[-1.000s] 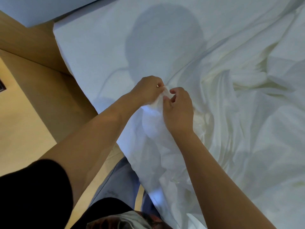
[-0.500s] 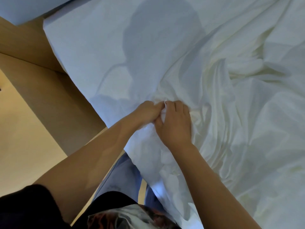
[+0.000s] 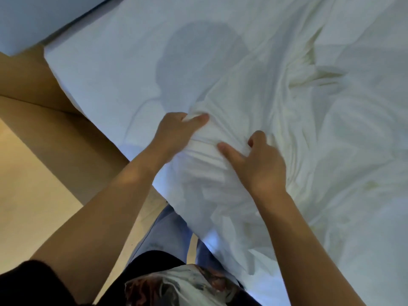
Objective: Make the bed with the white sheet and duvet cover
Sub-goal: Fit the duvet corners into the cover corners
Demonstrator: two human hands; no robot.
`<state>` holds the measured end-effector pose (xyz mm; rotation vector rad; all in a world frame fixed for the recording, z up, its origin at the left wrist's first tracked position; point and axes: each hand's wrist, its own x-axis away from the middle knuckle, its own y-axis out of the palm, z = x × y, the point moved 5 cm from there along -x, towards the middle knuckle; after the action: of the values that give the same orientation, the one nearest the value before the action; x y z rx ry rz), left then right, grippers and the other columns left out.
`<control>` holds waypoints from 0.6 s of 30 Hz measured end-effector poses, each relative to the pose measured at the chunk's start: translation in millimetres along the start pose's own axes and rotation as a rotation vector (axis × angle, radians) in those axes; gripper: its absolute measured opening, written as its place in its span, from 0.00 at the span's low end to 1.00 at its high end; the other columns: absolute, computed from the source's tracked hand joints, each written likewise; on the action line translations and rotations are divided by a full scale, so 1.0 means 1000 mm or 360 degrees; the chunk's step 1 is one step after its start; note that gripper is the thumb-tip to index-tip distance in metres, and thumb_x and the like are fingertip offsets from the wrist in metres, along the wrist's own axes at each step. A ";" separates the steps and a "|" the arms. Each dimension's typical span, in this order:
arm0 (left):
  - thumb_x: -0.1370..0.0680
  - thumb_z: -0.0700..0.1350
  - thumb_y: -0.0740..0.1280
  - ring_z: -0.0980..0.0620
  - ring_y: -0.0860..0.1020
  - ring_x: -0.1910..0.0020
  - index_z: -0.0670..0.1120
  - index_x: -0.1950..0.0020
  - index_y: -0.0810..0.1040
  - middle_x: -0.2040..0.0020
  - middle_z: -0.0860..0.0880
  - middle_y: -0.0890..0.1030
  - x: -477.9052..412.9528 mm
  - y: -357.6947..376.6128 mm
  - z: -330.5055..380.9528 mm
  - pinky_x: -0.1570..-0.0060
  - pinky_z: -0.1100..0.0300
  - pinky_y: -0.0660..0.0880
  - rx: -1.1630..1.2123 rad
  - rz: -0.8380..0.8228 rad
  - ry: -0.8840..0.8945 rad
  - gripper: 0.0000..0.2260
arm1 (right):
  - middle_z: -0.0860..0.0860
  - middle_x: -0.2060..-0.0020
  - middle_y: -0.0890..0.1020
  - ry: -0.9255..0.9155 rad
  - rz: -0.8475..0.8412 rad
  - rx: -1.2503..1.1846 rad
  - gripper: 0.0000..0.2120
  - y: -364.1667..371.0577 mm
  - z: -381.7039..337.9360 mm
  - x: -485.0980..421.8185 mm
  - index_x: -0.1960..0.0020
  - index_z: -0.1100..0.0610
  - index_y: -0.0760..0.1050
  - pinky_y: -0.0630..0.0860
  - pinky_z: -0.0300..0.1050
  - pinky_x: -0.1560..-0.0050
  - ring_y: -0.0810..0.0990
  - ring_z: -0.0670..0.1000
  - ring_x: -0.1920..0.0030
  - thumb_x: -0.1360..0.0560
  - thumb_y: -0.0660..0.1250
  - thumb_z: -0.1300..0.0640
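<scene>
two bare hands meet on white bedding, and the head camera, the only view, looks down on them. a grey head-shaped shadow (image 3: pixel 198 54) falls on the smooth white flat sheet (image 3: pixel 114 62), which lies stretched over the bed around and left of that shadow. right of the shadow and running down below it, the crumpled white fabric duvet cover (image 3: pixel 320 133) lies on top of the sheet in deep folds.

just below the shadow, the left hand (image 3: pixel 176 133) grips a bunched ridge of the duvet cover: its fingers (image 3: pixel 199 118) are narrow, the thumb laid over the top of the fold and the rest curled under it. below and slightly right of the shadow, the right hand (image 3: pixel 260 166) sits on the same ridge, a little apart from the left hand. its thumb lies straight along the cloth, while its other fingers (image 3: pixel 256 136) are bent and blurred, so i cannot tell whether they pinch the fabric or only hover on it.

far left of the shadow, a tan wooden panel (image 3: pixel 44 89) runs beside the bed, with pale flooring (image 3: pixel 33 195) under it. well below the shadow, pale blue denim trousers (image 3: pixel 161 235), a black short sleeve (image 3: pixel 28 286) and a patterned shirt hem (image 3: pixel 176 286) fill the bottom edge.
</scene>
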<state>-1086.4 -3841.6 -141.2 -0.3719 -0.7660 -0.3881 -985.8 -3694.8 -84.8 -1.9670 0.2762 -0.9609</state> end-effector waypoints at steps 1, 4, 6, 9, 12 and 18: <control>0.29 0.55 0.72 0.48 0.77 0.62 0.42 0.61 0.79 0.62 0.44 0.78 0.006 -0.006 0.006 0.61 0.54 0.72 -0.0030 0.0015 0.0039 0.16 | 0.45 0.65 0.71 0.0003 0.0023 -0.0030 0.27 -0.008 0.001 0.005 0.52 0.55 0.63 0.64 0.44 0.60 0.73 0.51 0.63 0.31 0.63 0.32; 0.27 0.54 0.71 0.51 0.74 0.64 0.39 0.57 0.78 0.62 0.46 0.76 0.027 -0.019 0.013 0.65 0.60 0.68 -0.0050 0.0005 0.0027 0.17 | 0.45 0.67 0.70 -0.0023 0.0032 -0.0170 0.27 -0.013 -0.003 0.021 0.54 0.55 0.64 0.63 0.44 0.62 0.67 0.43 0.69 0.32 0.66 0.33; 0.27 0.53 0.71 0.48 0.77 0.63 0.39 0.57 0.78 0.61 0.44 0.78 0.045 -0.025 0.016 0.62 0.58 0.73 0.0033 0.0000 0.0012 0.16 | 0.45 0.66 0.70 -0.0037 0.0042 -0.0209 0.28 -0.012 -0.007 0.027 0.53 0.55 0.64 0.62 0.44 0.63 0.67 0.42 0.68 0.33 0.67 0.32; 0.29 0.48 0.73 0.48 0.83 0.61 0.37 0.58 0.80 0.61 0.45 0.84 0.076 -0.033 0.036 0.59 0.54 0.79 0.0163 -0.0044 0.0156 0.14 | 0.43 0.67 0.71 -0.0082 0.0171 -0.0329 0.29 -0.029 -0.012 0.038 0.54 0.54 0.64 0.61 0.42 0.65 0.69 0.41 0.68 0.37 0.68 0.32; 0.35 0.45 0.76 0.55 0.81 0.66 0.45 0.64 0.80 0.68 0.52 0.83 0.102 -0.045 0.070 0.64 0.61 0.79 0.0289 -0.0040 0.0364 0.07 | 0.41 0.66 0.72 -0.0168 0.0406 -0.0585 0.30 -0.057 -0.023 0.054 0.55 0.51 0.63 0.67 0.35 0.66 0.72 0.40 0.65 0.43 0.68 0.30; 0.30 0.45 0.75 0.42 0.82 0.53 0.42 0.57 0.81 0.55 0.42 0.84 0.077 -0.074 0.047 0.46 0.42 0.77 0.0342 0.0181 0.0111 0.08 | 0.46 0.70 0.70 -0.0328 0.0074 -0.0278 0.24 -0.029 -0.055 0.039 0.62 0.53 0.61 0.62 0.33 0.70 0.68 0.43 0.70 0.30 0.66 0.34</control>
<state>-1098.0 -3899.7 -40.6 -0.1984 -0.7073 -0.2081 -1004.3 -3734.0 -25.0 -2.1905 0.2957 -0.7169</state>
